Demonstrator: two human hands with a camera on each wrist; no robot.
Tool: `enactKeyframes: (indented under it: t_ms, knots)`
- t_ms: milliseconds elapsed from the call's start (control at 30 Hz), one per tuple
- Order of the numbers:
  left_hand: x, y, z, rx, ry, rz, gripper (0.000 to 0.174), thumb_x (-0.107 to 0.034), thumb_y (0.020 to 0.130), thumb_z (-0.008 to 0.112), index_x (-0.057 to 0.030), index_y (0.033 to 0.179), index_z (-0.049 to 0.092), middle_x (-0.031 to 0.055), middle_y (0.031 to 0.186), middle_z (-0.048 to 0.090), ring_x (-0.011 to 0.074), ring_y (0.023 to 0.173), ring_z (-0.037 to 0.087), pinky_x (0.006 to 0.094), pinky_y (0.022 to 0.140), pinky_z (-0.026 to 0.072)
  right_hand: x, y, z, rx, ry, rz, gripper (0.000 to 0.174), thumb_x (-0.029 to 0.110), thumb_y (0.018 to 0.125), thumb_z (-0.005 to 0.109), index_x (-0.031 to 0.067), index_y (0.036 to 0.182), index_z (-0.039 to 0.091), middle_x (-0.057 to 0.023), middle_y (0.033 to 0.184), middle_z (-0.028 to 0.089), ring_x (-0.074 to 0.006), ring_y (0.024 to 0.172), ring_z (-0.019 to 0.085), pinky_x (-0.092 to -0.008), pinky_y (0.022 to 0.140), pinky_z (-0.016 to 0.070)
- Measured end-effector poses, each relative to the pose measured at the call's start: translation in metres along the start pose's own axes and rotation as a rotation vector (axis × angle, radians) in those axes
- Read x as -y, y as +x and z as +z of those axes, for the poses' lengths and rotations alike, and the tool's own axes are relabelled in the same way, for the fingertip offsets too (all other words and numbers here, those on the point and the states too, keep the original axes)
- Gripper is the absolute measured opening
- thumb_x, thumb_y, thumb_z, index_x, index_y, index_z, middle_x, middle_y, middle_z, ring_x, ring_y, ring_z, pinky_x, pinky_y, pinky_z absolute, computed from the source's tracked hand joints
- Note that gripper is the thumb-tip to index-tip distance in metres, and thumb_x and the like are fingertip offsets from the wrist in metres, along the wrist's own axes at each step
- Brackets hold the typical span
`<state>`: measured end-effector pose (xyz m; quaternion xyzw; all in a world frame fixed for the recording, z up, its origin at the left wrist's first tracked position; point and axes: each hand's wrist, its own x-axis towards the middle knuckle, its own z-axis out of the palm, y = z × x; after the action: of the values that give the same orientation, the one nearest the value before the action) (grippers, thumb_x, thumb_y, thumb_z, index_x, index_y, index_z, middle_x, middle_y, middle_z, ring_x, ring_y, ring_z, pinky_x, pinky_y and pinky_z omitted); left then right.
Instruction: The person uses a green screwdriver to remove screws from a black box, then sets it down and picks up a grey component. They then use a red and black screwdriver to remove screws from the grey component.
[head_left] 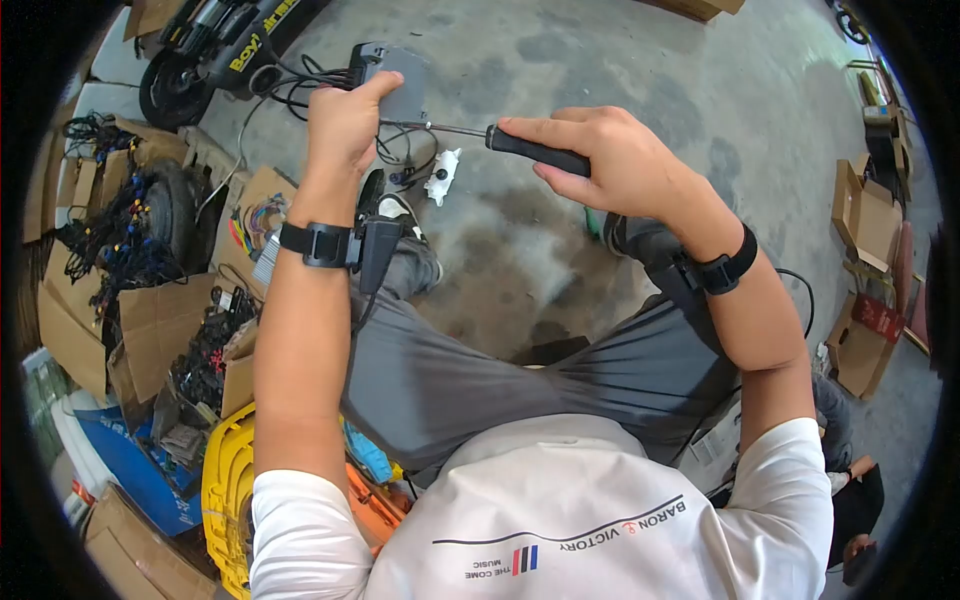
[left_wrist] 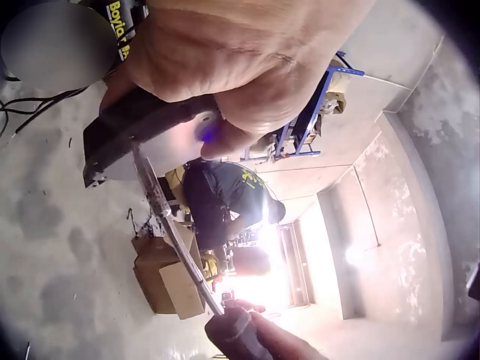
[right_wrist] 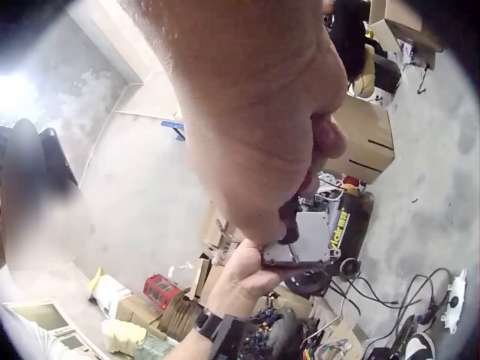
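Note:
My left hand grips a flat box with a grey plate face and dark sides, thumb lying over its edge. Dark cables run from the box's left side. In my right hand is a screwdriver, held by its black handle with the index finger stretched along it. Its metal shaft points left, and the tip meets the box's near side. From the left wrist, the screwdriver shaft reaches the box's dark side. In the right wrist view, the right hand covers most of the handle.
A white bracket-like part lies on the concrete floor beside a shoe. Behind the box stands a black wheeled machine with yellow lettering. Cardboard boxes of wiring and a yellow plastic piece crowd the left. Another box sits right.

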<state>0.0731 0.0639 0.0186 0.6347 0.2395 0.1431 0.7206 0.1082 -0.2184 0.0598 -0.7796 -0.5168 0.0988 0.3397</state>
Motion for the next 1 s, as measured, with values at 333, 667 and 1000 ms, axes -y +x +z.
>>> enactKeyframes:
  t_ms: [333,667,1000]
  knots:
    - [0.005,0.008,0.002,-0.036,0.084,0.072,0.015,-0.005,0.073,0.079,0.0033,0.081,0.069,0.0052,0.08,0.066,0.0136,0.067,0.06,0.03,0.062,0.0462,-0.003,-0.007,0.016,0.016,0.731,0.481,0.043,0.024,0.094,0.063,0.0054,0.132,0.056,-0.0055,0.084,0.062,-0.0127,0.058,0.051,-0.0301,0.052,0.042]
    - [0.0,0.007,0.005,-0.052,0.144,0.023,0.022,-0.003,0.075,0.078,0.0057,0.092,0.07,0.0094,0.094,0.069,0.0177,0.084,0.065,0.03,0.078,0.049,-0.003,-0.003,0.005,0.145,1.629,1.034,0.045,0.04,0.103,0.046,0.0029,0.127,0.054,-0.0059,0.075,0.058,-0.0044,0.041,0.029,-0.0202,0.034,0.0215]
    - [-0.006,0.014,-0.004,-0.052,-0.007,-0.08,0.023,-0.007,0.078,0.077,0.0042,0.096,0.069,0.009,0.094,0.068,0.0207,0.083,0.066,0.0354,0.079,0.0522,-0.02,-0.006,0.022,0.313,1.95,0.984,0.047,0.042,0.105,0.036,0.0008,0.116,0.055,-0.0053,0.062,0.051,-0.0049,0.035,0.027,-0.0201,0.03,0.0215]
